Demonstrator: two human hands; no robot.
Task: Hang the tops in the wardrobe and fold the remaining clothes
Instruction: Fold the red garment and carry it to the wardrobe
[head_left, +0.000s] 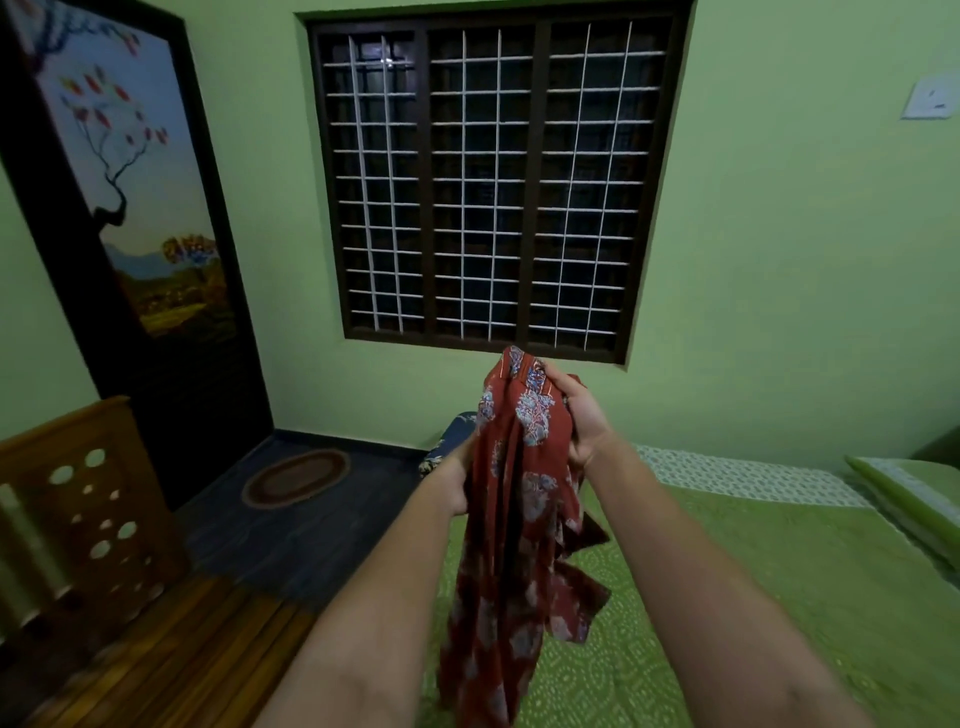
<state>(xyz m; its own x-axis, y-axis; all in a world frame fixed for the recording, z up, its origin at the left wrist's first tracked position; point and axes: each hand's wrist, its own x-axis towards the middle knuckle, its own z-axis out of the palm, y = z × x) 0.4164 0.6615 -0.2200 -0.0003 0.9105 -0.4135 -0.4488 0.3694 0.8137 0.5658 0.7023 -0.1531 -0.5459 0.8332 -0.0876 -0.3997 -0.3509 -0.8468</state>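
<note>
A rust-red top with pale blue flower prints (519, 519) hangs bunched in front of me, above the green bed (753, 597). My right hand (579, 415) grips its upper end, fingers curled round the cloth near the neckline. Lower down on the left side, my left hand (457, 480) holds the fabric, though the cloth hides most of its fingers. The lower part of the top dangles down to the bed's near edge. No wardrobe or hanger is in view.
A dark blue patterned cloth (449, 441) lies at the bed's far corner. Pillows (909, 499) sit at the right. A door with a tree picture (135, 208) stands at left, an oval mat (296, 478) before it. A wooden footboard (78, 519) is at left.
</note>
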